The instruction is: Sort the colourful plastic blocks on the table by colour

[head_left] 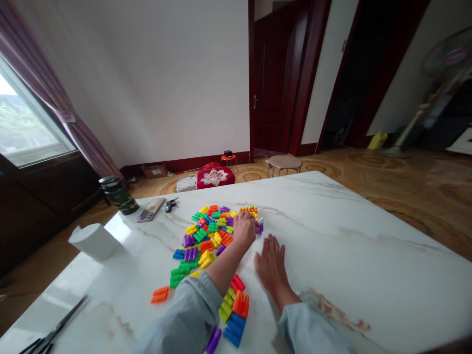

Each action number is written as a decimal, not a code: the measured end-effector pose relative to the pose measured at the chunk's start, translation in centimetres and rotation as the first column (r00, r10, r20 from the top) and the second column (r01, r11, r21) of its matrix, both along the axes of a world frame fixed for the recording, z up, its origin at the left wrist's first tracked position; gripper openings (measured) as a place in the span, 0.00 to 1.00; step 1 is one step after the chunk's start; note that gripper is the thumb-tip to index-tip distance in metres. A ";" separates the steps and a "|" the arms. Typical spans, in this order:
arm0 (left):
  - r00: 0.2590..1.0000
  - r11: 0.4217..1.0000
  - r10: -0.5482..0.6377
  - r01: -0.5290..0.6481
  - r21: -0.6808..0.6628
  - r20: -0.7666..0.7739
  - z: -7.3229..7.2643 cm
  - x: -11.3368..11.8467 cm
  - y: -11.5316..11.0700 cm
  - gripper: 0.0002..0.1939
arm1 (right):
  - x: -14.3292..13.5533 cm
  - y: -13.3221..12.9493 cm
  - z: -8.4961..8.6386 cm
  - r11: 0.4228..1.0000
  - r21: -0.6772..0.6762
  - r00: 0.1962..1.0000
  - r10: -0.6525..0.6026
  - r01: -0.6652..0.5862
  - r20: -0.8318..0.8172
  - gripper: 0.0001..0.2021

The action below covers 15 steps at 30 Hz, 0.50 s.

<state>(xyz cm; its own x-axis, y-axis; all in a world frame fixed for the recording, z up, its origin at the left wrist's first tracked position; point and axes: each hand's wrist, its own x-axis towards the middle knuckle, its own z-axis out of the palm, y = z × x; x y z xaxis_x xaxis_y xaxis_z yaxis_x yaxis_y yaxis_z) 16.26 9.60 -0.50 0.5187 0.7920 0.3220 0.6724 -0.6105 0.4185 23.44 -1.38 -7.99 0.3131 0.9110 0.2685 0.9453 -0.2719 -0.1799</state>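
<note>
My left hand [245,230] reaches over the colourful plastic building blocks [213,227] to their far right end. Its fingers are bent and closed at a small purple block [260,228], with a bit of white beside it; the fingers partly cover these. Just behind the hand is a row of orange and yellow blocks [249,211]. My right hand [272,263] lies palm down on the white marbled table [342,246], fingers stretched out, holding nothing. Near my left forearm are green blocks [179,276], an orange block [160,295] and blue blocks [235,329].
Black scissors [55,329] lie at the near left. Along the left side are a paper roll [95,241], a camouflage bottle [118,195], a phone [151,210] and keys [171,204]. Beyond the table are a red cushioned seat [216,177] and a round stool [284,162].
</note>
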 end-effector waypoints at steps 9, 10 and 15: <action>0.993 0.994 0.095 -0.091 0.059 -0.070 -0.8 0.0 -0.2 0.07 | -0.2 -0.3 1.1 1.000 -0.008 1.000 0.009 -0.009 -0.015 0.26; 0.992 0.993 0.107 -0.103 0.060 -0.061 -0.7 -0.1 -0.3 0.08 | -0.3 -0.3 1.2 1.000 -0.008 1.000 0.008 -0.008 -0.016 0.26; 0.990 0.987 0.140 -0.141 0.081 0.011 -0.4 -4.0 -1.7 0.11 | -0.2 -0.4 1.2 1.000 -0.020 1.000 0.003 -0.004 -0.026 0.26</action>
<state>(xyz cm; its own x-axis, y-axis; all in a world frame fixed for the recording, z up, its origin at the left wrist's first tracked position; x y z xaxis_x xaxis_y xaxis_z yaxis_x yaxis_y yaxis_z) 12.31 7.89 -0.92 0.4020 0.8278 0.3913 0.7518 -0.5424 0.3749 23.25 -1.76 -6.75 0.3164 0.9173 0.2415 0.9414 -0.2722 -0.1993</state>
